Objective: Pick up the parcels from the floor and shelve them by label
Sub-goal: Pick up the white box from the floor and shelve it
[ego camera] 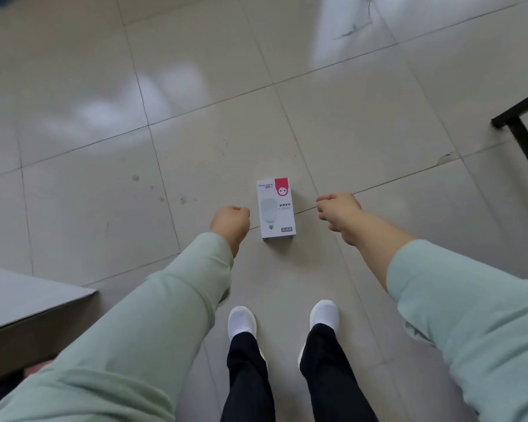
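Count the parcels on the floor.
1. The box lies flat on the tiled floor, between the left hand and right hand, ahead of the shoes. Others may lie outside the view.

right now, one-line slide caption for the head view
Both hands, left and right, reach down toward a light-bulb box on the tiled floor.

A white and red carton [276, 208] lying flat on the tiled floor [104, 117] carries the word "LED" in grey beside a printed bulb; a brand name at its top left, Chinese characters and a dark tag near its bottom edge are too blurred to read.
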